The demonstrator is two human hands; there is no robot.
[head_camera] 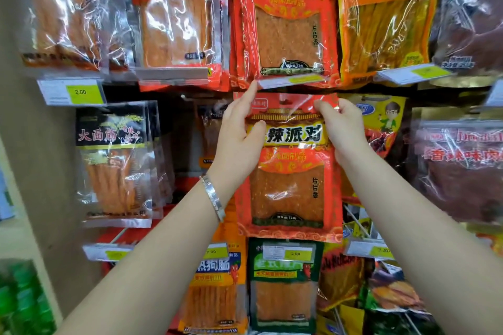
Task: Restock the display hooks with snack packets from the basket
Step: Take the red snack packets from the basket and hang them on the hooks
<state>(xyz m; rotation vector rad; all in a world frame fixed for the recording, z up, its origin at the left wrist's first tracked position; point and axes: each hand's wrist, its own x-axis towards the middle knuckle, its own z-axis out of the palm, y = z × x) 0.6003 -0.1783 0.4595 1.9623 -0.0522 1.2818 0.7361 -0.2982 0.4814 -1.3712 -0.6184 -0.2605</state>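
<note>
Beneath a price tag (294, 80), left hand (239, 141) and right hand (344, 130) pinch top corners of the red snack packet (288, 190).

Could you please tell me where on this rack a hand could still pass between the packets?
Only the dark gap between the black-labelled packet and the held red packet, below the top row. Everywhere else packets crowd together.

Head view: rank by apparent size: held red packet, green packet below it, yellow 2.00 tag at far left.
1. red packet: largest, but it is held nearer the camera, so its lead over the next is unsure.
2. green packet
3. yellow 2.00 tag: clearly smallest.
</note>
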